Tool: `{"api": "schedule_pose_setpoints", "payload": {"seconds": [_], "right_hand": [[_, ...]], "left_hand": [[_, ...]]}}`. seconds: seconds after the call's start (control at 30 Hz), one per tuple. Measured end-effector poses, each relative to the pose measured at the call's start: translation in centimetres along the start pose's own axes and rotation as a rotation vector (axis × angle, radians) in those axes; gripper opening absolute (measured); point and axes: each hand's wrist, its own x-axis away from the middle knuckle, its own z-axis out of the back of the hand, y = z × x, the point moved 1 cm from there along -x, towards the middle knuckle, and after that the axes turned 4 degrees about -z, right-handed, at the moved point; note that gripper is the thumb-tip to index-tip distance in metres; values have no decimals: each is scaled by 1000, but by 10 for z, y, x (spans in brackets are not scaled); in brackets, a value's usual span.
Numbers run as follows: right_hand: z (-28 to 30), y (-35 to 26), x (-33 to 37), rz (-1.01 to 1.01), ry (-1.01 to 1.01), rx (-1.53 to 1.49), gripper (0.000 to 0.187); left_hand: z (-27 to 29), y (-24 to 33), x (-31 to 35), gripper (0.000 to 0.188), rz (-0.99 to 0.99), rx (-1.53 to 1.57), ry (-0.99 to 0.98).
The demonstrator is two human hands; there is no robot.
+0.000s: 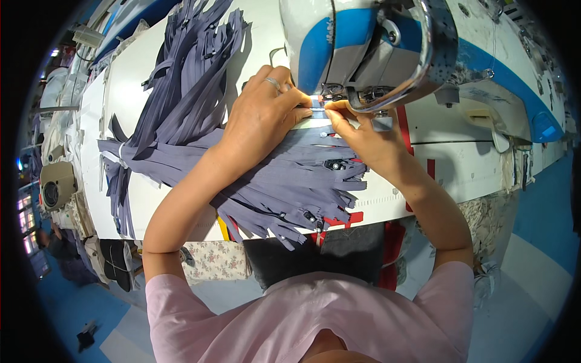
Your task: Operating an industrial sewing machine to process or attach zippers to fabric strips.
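Observation:
Just in front of the needle area of a white and blue sewing machine (345,36), both hands meet at the end of a small zipper piece (318,112). My left hand (263,112), a ring on one finger, pinches it from the left. From the right, thumb and forefinger of my right hand (372,136) are closed on the same piece. Much of the piece is hidden under the fingers and the machine head. Below my hands a bundle of grey-purple zippers (272,175) fans out, with dark sliders near its ends. A light tie (118,156) wraps its left end.
A second pile of grey-purple zippers (187,78) lies at the far left of the white table (448,175). Red tape strips (404,133) mark the table right of my hand. A floral cushion (218,261) shows below the front edge. Cluttered shelves stand at the left.

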Motion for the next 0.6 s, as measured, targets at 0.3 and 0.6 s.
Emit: {"api": "schedule_pose_setpoints", "payload": {"seconds": [0.3, 0.6], "right_hand": [[-8, 6, 1, -56, -6, -21, 14], [-4, 12, 0, 145, -87, 340, 20]], "left_hand": [[-6, -8, -2, 17, 141, 162, -94], [-7, -11, -3, 21, 199, 205, -59]]}}
